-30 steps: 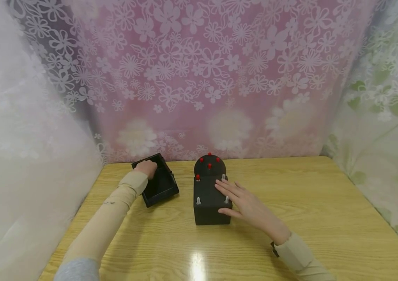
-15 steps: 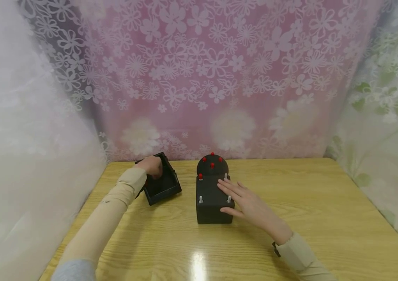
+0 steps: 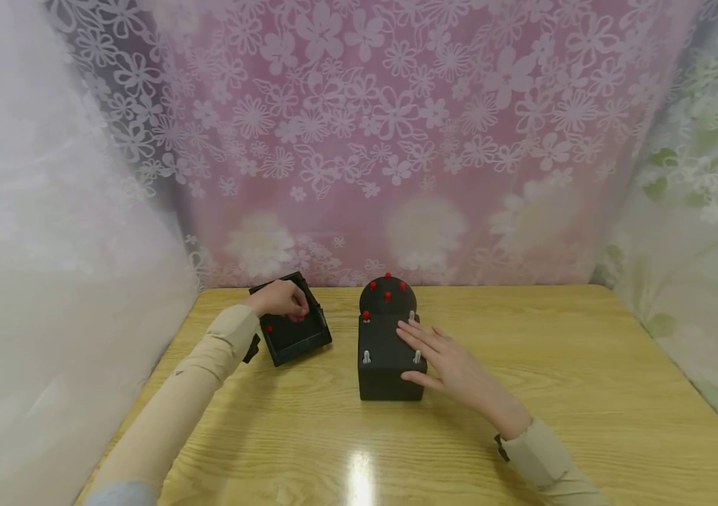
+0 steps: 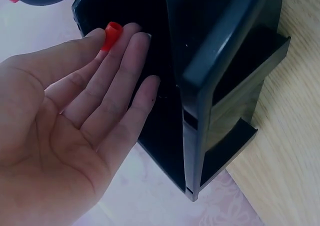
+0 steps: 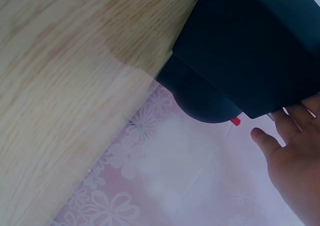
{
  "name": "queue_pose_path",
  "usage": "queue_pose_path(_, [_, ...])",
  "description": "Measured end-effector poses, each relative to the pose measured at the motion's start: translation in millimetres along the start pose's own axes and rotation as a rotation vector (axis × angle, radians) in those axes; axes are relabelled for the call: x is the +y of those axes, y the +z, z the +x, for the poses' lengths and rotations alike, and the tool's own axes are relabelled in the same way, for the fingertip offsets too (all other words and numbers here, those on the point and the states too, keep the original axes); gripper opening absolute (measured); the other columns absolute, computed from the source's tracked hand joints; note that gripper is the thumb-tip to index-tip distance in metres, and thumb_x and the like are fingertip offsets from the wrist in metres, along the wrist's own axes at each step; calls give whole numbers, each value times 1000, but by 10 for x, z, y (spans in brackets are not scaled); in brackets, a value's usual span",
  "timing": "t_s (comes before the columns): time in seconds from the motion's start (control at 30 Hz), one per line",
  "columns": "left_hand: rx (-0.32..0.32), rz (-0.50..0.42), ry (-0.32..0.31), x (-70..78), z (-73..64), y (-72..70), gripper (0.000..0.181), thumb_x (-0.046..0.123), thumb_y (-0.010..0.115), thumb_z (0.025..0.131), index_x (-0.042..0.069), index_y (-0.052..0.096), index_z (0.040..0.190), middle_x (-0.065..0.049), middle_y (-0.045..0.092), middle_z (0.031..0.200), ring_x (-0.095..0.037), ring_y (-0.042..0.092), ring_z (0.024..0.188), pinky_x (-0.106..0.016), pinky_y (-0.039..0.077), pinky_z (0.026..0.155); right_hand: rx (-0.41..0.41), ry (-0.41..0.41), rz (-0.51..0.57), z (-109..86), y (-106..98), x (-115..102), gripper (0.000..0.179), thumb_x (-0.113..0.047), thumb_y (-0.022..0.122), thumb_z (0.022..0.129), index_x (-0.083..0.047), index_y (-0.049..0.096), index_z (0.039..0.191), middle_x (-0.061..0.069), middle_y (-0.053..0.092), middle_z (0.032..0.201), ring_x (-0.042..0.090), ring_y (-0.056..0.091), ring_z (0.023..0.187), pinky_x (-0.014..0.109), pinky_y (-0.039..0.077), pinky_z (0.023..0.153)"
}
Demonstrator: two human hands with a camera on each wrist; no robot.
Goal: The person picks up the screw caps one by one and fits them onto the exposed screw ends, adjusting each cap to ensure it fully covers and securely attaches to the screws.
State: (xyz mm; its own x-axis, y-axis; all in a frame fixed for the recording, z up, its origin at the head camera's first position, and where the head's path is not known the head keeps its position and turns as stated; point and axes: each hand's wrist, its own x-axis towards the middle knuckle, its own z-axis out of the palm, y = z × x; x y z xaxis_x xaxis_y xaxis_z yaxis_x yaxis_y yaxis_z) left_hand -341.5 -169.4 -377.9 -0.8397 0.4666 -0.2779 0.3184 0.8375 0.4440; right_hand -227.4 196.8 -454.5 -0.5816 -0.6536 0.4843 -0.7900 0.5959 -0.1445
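Observation:
My left hand is over a black open tray and pinches a small hollow red cap between thumb and fingers. Another red cap lies inside the tray. With fingers extended, my right hand rests on the right side of the top of a black box. Clear or metallic pegs stand at three of the box's corners, one being the front-left peg. A red cap sits on the back-left corner.
Behind the box, a round black part bears several red caps. Everything is on a wooden table. A pink floral curtain hangs along the back edge, with pale sheets at both sides.
My left hand has risen from deep in the tray and shifted right, now showing a pinched red cap. The right hand stays on the box. The view has shifted slightly.

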Motion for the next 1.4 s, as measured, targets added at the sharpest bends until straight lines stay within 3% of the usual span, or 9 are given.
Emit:
queue_pose_path(0.23, [-4,-76,12,-42,-32,5,20,14,61,103,-1,73,109,-12,76,100,-27,73,93,-46,58,89,-9,-2,2,5,-9,-4,77,-45,70,94,-6,43,154,12,42,158,29,43,144,58,37,113])
queue_pose_path(0.43, [-9,-170,57,-71,-53,7,22,18,61,104,1,72,113,-8,77,100,-23,73,92,-44,58,88,-21,10,15,9,-27,-32,78,-42,73,92,-6,42,155,11,41,159,29,42,145,55,34,116])
queue_pose_path(0.63, [-7,-252,108,39,-97,17,27,19,61,104,-1,70,120,-10,76,104,-35,71,102,-49,56,94,-22,26,25,-17,-24,-23,78,-43,71,93,-6,42,155,12,40,159,30,41,145,58,34,115])
queue_pose_path(0.83, [8,-305,144,178,-148,42,28,19,61,104,-2,70,119,-12,76,106,-28,72,100,-47,57,93,-17,26,15,-18,-25,-11,77,-44,71,93,-7,43,155,11,41,159,29,42,145,57,34,116])
queue_pose_path(1.13, [39,-387,168,303,-157,120,24,20,61,104,4,72,118,-11,76,109,-23,73,101,-47,56,95,-20,19,28,-7,-9,14,77,-42,72,93,-6,42,155,12,41,159,30,41,145,58,36,114])
queue_pose_path(1.4, [133,-477,200,423,-123,177,26,23,61,104,5,71,120,-17,73,114,-20,72,97,-52,54,96,-32,24,23,9,-15,20,78,-43,71,94,-7,41,156,11,39,160,30,39,146,57,33,116])
